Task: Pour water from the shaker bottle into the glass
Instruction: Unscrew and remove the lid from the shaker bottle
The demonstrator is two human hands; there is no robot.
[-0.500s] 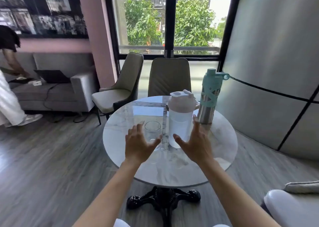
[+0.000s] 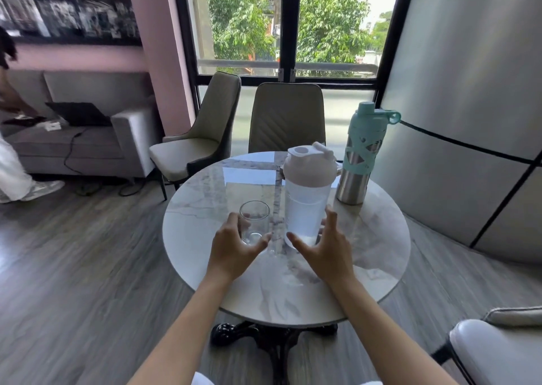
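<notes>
A translucent shaker bottle [image 2: 306,206] with a white lid and open spout cap stands upright near the middle of the round marble table [image 2: 378,255]. Just left of it stands a small clear glass [image 2: 254,222], empty as far as I can see. My left hand [image 2: 234,245] curls around the near side of the glass, fingers apart, thumb close to its base. My right hand [image 2: 324,245] is spread around the lower part of the shaker, thumb at its base and fingers beside its right wall. I cannot tell whether either hand touches.
A steel bottle with a teal sleeve and cap [image 2: 359,153] stands behind and right of the shaker. Two padded chairs [image 2: 286,118] face the table's far side. A white seat [image 2: 495,352] is at the lower right. A person [image 2: 11,162] stands by the sofa at far left.
Both hands have moved forward: the left now wraps near the glass, the right closes in around the shaker's base. The bottle and glass have not moved.
</notes>
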